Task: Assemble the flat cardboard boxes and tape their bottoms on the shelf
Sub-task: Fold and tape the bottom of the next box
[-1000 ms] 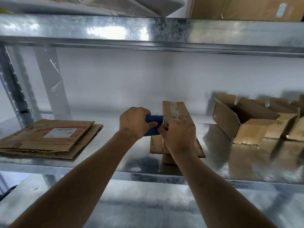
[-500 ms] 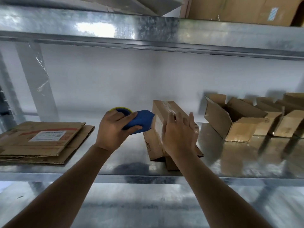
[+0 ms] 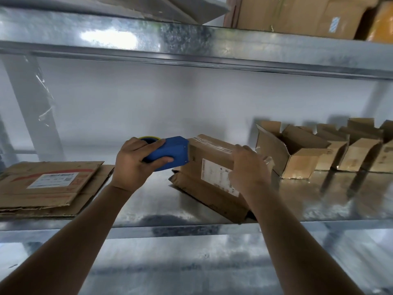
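A galvanised metal shelf [image 3: 148, 207] against a white wall carries flat cardboard [image 3: 49, 184] at left and open boxes [image 3: 297, 154] at right. Between them the taped box [image 3: 212, 167] lies upside down, its long axis running from far left to near right. The left hand [image 3: 136, 165] grips a blue tape dispenser [image 3: 170, 154] at its far end, and the right hand [image 3: 248, 169] curls over its top.

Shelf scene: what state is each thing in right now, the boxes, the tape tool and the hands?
Box being taped: assembled, upside down, tape along its seam.
Tape dispenser: gripped, pressed against the box's end.
Left hand: grips the dispenser.
Right hand: holds the box steady.
Flat cardboard: unfolded, stacked at left.
Finished boxes: open-topped, in a row at right.
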